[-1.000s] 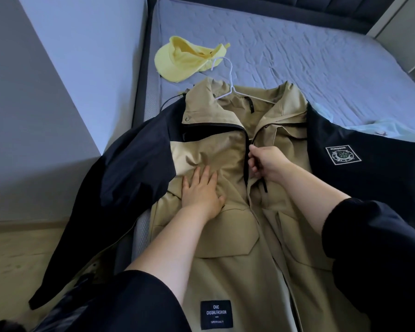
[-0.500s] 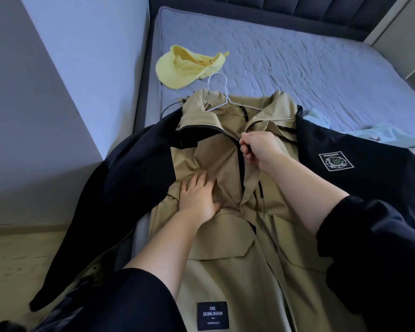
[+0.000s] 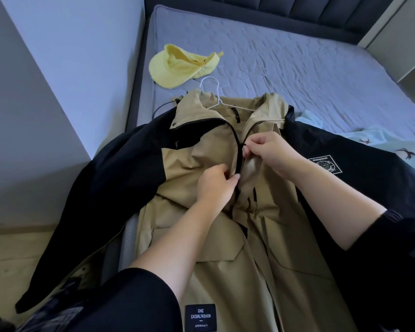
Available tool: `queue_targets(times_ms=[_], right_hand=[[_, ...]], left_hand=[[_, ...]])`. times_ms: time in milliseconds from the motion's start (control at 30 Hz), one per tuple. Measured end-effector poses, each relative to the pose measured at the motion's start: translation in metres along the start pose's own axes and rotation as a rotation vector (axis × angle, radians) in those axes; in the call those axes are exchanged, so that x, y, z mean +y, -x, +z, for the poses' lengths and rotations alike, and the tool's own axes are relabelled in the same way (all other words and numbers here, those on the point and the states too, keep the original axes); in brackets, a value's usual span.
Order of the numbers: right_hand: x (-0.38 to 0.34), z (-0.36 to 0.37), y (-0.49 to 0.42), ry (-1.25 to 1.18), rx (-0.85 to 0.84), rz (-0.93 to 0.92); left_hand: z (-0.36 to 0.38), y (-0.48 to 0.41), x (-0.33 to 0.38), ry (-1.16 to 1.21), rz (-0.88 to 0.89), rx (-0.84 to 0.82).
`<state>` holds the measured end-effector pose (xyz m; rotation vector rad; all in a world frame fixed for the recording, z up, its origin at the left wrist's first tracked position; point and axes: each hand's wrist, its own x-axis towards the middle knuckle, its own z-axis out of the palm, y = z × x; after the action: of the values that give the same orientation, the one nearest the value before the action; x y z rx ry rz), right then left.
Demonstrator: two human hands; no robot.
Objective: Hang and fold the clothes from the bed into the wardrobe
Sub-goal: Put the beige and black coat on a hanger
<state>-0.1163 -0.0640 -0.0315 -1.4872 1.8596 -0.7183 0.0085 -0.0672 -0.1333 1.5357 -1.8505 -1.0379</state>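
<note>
A yellow cap [image 3: 175, 68] lies on the bed [image 3: 297, 68] at upper left, beyond a tan and black jacket [image 3: 197, 154] spread flat on the bed with a white hanger [image 3: 219, 94] in its collar. The left hand [image 3: 216, 185] pinches tan fabric beside the zipper [image 3: 237, 161]; the right hand [image 3: 271, 154], curled, pinches the zipper pull. A pale blue garment [image 3: 369, 142] lies far right.

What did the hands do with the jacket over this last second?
The right hand slid the zip pull up toward the collar, still pinching it. The left hand lifted from lying flat and now pinches the fabric beside the zip. Jacket, hanger and yellow cap stay on the bed.
</note>
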Motion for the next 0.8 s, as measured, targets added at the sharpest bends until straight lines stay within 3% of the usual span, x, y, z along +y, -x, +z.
queue_targets(times_ms=[67,233,467,633,800], right_hand=[[-0.001,0.007,-0.002,-0.161,0.041,0.059],[-0.01,0.019,-0.02,-0.451,0.146,0.454],[-0.029,0.027,-0.034,-0.521,0.228,0.399],[-0.017,0.036,-0.027,-0.456,0.308,0.239],[-0.02,0.034,-0.028,-0.672,0.335,0.347]], left_hand=[[0.001,0.001,-0.002,-0.049,0.007,-0.02],[0.0,0.002,-0.014,-0.17,-0.004,-0.077],[-0.002,0.0,-0.028,-0.194,-0.033,-0.11],[0.0,-0.003,-0.039,-0.223,-0.072,-0.142],[0.006,-0.003,-0.044,-0.199,-0.087,-0.169]])
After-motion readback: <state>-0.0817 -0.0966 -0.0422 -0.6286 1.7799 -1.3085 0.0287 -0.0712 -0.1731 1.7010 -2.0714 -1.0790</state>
